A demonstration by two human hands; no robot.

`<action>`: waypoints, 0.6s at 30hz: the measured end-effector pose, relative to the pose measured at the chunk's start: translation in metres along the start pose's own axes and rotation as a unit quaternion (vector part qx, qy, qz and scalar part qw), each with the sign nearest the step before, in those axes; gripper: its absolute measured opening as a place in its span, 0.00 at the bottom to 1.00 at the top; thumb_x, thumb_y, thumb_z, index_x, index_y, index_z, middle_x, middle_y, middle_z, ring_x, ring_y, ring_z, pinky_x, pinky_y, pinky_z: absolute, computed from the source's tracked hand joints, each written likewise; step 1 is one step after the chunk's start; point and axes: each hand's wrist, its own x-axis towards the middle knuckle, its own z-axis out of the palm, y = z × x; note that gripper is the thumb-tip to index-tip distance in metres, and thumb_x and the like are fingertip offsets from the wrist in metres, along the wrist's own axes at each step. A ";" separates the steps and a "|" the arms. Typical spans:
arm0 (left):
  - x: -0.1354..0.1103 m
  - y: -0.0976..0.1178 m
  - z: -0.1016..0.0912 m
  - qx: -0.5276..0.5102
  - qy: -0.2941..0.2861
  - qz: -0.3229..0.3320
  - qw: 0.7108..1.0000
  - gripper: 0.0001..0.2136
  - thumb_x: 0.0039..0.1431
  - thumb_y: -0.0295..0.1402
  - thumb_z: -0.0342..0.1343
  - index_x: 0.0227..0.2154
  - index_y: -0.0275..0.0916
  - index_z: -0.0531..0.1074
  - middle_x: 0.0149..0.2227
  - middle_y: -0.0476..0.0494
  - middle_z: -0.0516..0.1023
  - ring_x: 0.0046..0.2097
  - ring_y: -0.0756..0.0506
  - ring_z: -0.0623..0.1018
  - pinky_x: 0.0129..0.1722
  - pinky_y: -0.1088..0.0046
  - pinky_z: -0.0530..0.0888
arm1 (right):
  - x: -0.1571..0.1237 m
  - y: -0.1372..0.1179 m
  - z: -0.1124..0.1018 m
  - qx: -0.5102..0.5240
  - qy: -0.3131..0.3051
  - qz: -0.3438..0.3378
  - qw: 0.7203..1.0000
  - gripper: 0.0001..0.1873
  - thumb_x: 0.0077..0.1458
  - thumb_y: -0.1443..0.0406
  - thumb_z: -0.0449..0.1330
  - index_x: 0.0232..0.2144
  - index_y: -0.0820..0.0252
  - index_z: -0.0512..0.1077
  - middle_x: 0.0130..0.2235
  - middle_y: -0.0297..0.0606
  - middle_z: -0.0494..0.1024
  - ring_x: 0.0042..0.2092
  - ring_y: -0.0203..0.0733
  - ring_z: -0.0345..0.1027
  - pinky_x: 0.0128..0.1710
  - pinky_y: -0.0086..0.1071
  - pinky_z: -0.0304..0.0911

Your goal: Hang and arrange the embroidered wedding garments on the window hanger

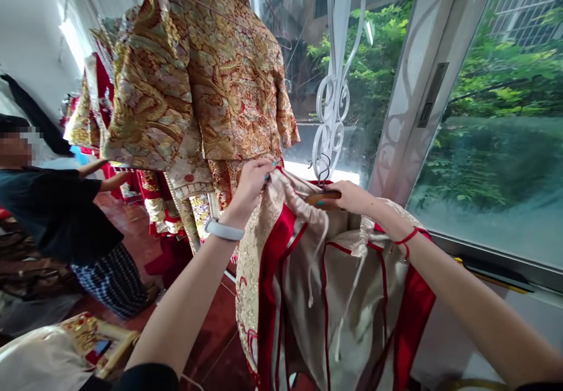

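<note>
In front of me hangs a cream garment (pixel 352 297) with red trim and white drawstrings, its pale lining facing me. My left hand (pixel 255 183) pinches the gathered edge at its upper left. The fingers of my right hand (pixel 352 196) are closed around a wooden hanger (pixel 324 196) inside the garment's top. The hanger's metal hook rises beside the white scrolled metal stand (pixel 329 109). A white drawstring (pixel 350 297) dangles down the lining. Part of the garment's outer side, with beading, shows at the left.
A gold embroidered jacket (pixel 237 80) hangs close behind at the left, with more red and gold garments beyond. A person in a dark shirt (pixel 57 209) stands at the left, arms reaching toward them. A window (pixel 497 145) borders the right side. A frame-like item (pixel 103 344) lies lower left.
</note>
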 end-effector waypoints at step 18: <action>-0.090 -0.078 -0.042 0.197 0.053 0.140 0.969 0.16 0.59 0.40 0.53 0.49 0.44 0.67 0.51 0.40 0.72 0.54 0.39 0.70 0.56 0.58 0.66 | -0.037 -0.023 0.027 -0.033 0.173 0.010 0.984 0.19 0.61 0.61 0.53 0.54 0.55 0.66 0.52 0.44 0.74 0.52 0.52 0.67 0.49 0.43 0.62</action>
